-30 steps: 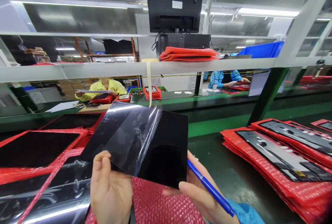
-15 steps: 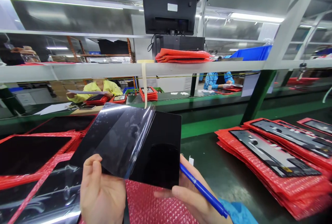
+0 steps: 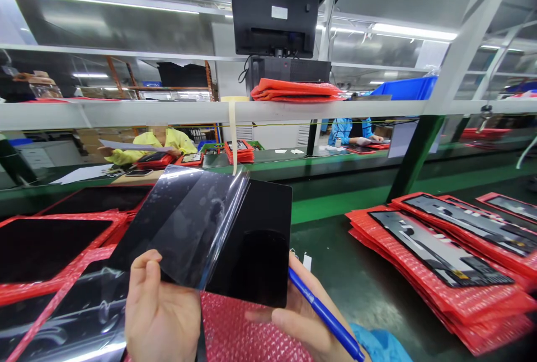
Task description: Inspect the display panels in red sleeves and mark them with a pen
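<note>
Bench [image 3: 361,278] pouches [image 3: 478,303] hold panels [image 3: 436,247]; left grip [image 3: 161,311] pinches film [image 3: 188,222], right grip [image 3: 300,317] seemingly clamps glass [image 3: 258,244].

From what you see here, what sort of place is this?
Probably a factory line handling electronic screens: stacks of red bubble pouches holding dark panels on a green workbench, a monitor overhead, other workers at benches behind. The left hand holds film lifted off a black panel.

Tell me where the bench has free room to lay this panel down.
Free: the bench strip between the right hand with its blue pen and the red stacks. Crowded: leftward, where the left hand holds film over red bags.
</note>
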`<state>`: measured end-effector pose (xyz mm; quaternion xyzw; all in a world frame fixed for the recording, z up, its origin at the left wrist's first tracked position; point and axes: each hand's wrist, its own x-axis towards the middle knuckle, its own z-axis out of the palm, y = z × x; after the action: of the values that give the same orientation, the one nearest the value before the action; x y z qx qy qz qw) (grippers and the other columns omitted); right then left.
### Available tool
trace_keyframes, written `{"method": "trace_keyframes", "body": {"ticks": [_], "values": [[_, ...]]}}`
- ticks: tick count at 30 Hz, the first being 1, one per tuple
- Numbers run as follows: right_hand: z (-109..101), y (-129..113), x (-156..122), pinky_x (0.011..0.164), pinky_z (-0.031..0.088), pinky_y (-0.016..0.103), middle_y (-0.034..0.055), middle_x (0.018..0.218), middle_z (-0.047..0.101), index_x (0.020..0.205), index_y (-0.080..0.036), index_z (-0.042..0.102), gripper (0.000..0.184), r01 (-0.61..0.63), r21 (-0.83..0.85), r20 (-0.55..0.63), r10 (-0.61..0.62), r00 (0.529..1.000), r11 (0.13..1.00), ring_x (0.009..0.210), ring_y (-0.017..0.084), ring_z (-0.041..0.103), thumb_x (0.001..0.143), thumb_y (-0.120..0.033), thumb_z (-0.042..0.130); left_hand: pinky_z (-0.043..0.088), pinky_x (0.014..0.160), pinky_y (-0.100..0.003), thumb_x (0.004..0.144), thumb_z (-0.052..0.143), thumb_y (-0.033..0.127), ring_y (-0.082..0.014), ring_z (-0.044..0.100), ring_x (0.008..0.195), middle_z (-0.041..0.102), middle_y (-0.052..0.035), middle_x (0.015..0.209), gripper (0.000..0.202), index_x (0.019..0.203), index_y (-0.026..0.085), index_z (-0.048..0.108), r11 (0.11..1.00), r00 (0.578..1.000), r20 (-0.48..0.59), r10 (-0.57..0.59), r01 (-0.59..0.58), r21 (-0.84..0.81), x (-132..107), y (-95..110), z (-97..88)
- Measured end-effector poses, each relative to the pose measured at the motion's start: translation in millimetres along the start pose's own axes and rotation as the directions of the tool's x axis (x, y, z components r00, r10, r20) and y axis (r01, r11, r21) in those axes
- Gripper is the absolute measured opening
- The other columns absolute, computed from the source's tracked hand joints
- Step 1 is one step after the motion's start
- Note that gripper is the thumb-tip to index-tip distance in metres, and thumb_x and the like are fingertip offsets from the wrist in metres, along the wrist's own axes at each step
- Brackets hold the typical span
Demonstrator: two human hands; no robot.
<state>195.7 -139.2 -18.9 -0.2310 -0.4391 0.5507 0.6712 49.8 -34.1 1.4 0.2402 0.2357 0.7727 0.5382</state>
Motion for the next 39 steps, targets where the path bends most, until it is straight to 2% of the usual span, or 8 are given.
{"method": "trace_keyframes", "body": {"ticks": [7, 13, 19, 25, 28, 33, 37, 39], "values": [[-4.8, 10.0, 0.9, 0.092, 0.055, 0.043, -0.0032, 0.141, 0.055, 0.133, -0.045, 0.050, 0.053, 0.086, 0.021, -0.013, -0.086, 0.996, 0.996, 0.126, 0.023, 0.054, 0.088, -0.022, 0.066, 0.047, 0.069, -0.012, 0.079, 0.067, 0.023, -0.0075, 0.060, 0.077, 0.065, 0.0086, 0.076, 0.003, 0.080, 0.023, 0.064, 1.000, 1.000, -0.018, 0.019, -0.019, 0.008, -2.3, 1.5, -1.1], [-6.3, 15.8, 10.2, 0.088, 0.056, 0.046, 0.0060, 0.134, 0.060, 0.133, -0.039, 0.050, 0.072, 0.033, -0.024, 0.055, -0.032, 0.998, 0.999, 0.122, 0.030, 0.057, 0.070, -0.026, 0.084, 0.048, 0.068, -0.014, 0.078, 0.069, 0.025, -0.0084, 0.061, 0.075, 0.063, 0.0084, 0.070, 0.007, 0.081, 0.023, 0.064, 1.000, 1.000, 0.007, 0.008, -0.008, -0.027, -0.8, 0.7, -2.3], [3.5, 5.2, 4.6, 0.094, 0.055, 0.036, -0.0008, 0.137, 0.057, 0.132, -0.044, 0.050, 0.064, 0.052, 0.013, 0.054, -0.053, 0.997, 0.999, 0.125, 0.021, 0.055, 0.081, -0.015, 0.076, 0.050, 0.071, -0.018, 0.079, 0.067, 0.024, -0.0108, 0.062, 0.078, 0.067, 0.0073, 0.076, 0.003, 0.080, 0.024, 0.063, 0.999, 0.999, 0.031, 0.016, -0.015, -0.029, 1.1, 0.7, -4.5], [5.4, -1.3, 2.5, 0.094, 0.054, 0.036, 0.0005, 0.139, 0.056, 0.137, -0.041, 0.046, 0.063, 0.037, 0.013, 0.110, -0.038, 0.993, 0.999, 0.127, 0.022, 0.053, 0.083, -0.024, 0.074, 0.050, 0.081, -0.019, 0.078, 0.069, 0.029, -0.0112, 0.060, 0.077, 0.067, 0.0063, 0.077, 0.007, 0.083, 0.026, 0.066, 1.000, 0.999, 0.046, -0.008, 0.008, 0.001, 5.4, -2.6, -11.6], [4.7, 0.3, -1.6, 0.093, 0.054, 0.037, -0.0002, 0.138, 0.057, 0.136, -0.041, 0.047, 0.059, 0.033, -0.003, 0.068, -0.032, 0.997, 0.999, 0.124, 0.022, 0.056, 0.084, -0.026, 0.072, 0.051, 0.082, -0.021, 0.079, 0.067, 0.028, -0.0116, 0.061, 0.078, 0.066, 0.0047, 0.079, 0.007, 0.085, 0.025, 0.065, 1.000, 0.999, 0.047, -0.008, 0.009, -0.020, 6.8, -3.9, -11.9], [4.1, 3.2, -4.4, 0.093, 0.052, 0.042, 0.0027, 0.127, 0.066, 0.134, -0.034, 0.051, 0.063, 0.017, -0.002, -0.020, -0.017, 1.000, 1.000, 0.115, 0.025, 0.062, 0.077, -0.031, 0.076, 0.055, 0.076, -0.030, 0.079, 0.067, 0.030, -0.0174, 0.064, 0.087, 0.069, 0.0034, 0.088, 0.008, 0.086, 0.027, 0.065, 0.993, 0.992, 0.042, -0.115, 0.117, -0.034, 9.3, 0.2, -5.4], [6.4, -4.5, -3.1, 0.099, 0.046, 0.039, 0.0024, 0.116, 0.070, 0.130, -0.034, 0.055, 0.052, 0.032, -0.079, 0.009, -0.032, 0.999, 0.996, 0.112, 0.023, 0.063, 0.081, -0.032, 0.072, 0.045, 0.095, -0.027, 0.075, 0.066, 0.026, -0.0146, 0.060, 0.102, 0.067, 0.0050, 0.092, 0.006, 0.081, 0.024, 0.068, 0.994, 0.991, -0.082, -0.104, 0.106, 0.018, 16.8, -1.0, -7.4], [7.0, -9.9, -5.1, 0.102, 0.044, 0.039, 0.0013, 0.118, 0.070, 0.126, -0.037, 0.058, 0.046, 0.026, -0.122, -0.034, -0.031, 0.999, 0.992, 0.115, 0.022, 0.062, 0.083, -0.033, 0.071, 0.039, 0.103, -0.027, 0.073, 0.067, 0.028, -0.0141, 0.057, 0.106, 0.067, 0.0047, 0.094, 0.009, 0.080, 0.022, 0.068, 0.994, 0.996, -0.076, -0.045, 0.052, 0.094, 21.2, -5.7, -11.7]]}}
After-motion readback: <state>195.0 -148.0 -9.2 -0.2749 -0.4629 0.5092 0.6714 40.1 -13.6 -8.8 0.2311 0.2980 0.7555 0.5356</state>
